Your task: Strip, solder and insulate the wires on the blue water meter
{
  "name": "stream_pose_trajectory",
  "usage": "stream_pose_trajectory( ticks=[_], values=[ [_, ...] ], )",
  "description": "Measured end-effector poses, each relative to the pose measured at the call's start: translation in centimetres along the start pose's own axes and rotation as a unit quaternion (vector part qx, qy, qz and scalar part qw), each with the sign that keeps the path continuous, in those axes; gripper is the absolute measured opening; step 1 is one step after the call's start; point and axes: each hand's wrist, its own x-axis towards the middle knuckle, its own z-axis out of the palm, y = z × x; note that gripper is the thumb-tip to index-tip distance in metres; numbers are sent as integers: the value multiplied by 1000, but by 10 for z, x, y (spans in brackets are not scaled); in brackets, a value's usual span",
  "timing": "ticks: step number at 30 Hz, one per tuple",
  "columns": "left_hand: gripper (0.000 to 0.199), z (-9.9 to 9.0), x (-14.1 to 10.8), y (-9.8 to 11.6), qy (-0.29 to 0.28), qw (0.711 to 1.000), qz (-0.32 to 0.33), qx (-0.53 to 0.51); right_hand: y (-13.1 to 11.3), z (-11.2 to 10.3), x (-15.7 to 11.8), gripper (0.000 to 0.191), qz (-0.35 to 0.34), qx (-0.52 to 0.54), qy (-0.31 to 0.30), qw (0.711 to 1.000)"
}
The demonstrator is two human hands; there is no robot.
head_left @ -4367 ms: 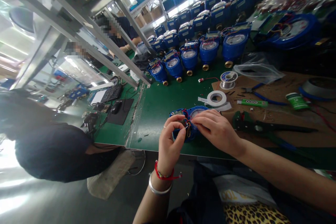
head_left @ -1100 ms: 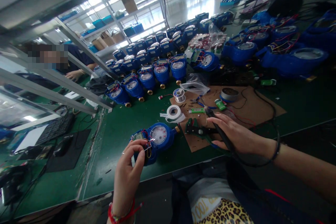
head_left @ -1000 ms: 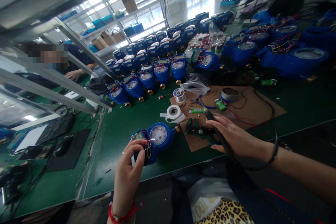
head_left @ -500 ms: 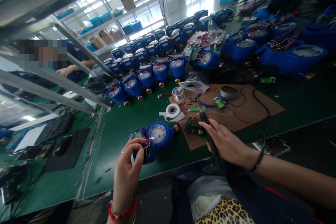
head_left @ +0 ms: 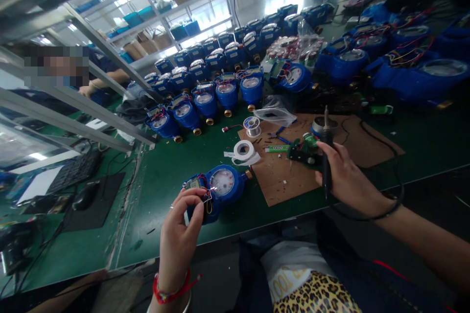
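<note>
A blue water meter (head_left: 224, 187) with a round clear dial and a small display lies near the table's front edge. My left hand (head_left: 183, 212) is over its display end, thumb and fingers closed on thin wires (head_left: 208, 196); the exact pinch point is partly hidden. My right hand (head_left: 345, 176) grips a soldering iron (head_left: 326, 156), tip pointing up and away. Right beside its fingers is a green-and-black tool (head_left: 303, 154); whether the fingers touch it I cannot tell. Behind the iron's tip stands a round tin (head_left: 318, 124).
A brown board (head_left: 271, 190) carries a green battery (head_left: 277, 148), blue-handled pliers (head_left: 282, 136) and scraps. A white tape roll (head_left: 244, 150) and a solder spool (head_left: 252, 126) stand left of them. Rows of blue meters (head_left: 204, 102) line the back. A co-worker's hand (head_left: 87, 90) shows behind the frame.
My right hand has moved right with the soldering iron, its tip now more upright. The green-and-black tool has shifted right across the board. My left hand stays at the meter.
</note>
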Motion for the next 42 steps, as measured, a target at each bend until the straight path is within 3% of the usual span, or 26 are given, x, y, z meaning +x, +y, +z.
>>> stream_pose_trajectory(
  ticks=[5,8,12,15,19,28,42],
  values=[
    [9,1,-1,0,7,1000,4,-20,6,-1,2,75,5,15,40,999],
    [8,1,-2,0,19,999,9,-26,-10,-12,-1,57,22,75,93,993],
    [8,2,-4,1,21,1000,16,-14,-30,-26,-13,28,110,136,168,970],
    [11,2,-4,1,18,1000,12,-3,-37,-27,-21,19,127,203,108,965],
    [11,2,-4,3,16,1000,12,1,-36,-18,-30,14,75,241,9,968],
    [10,2,-4,0,-2,999,32,12,-31,-5,-37,15,81,228,-42,969],
    [11,1,-4,0,-10,999,41,17,-29,-3,-35,17,103,223,-55,968]
  ],
)
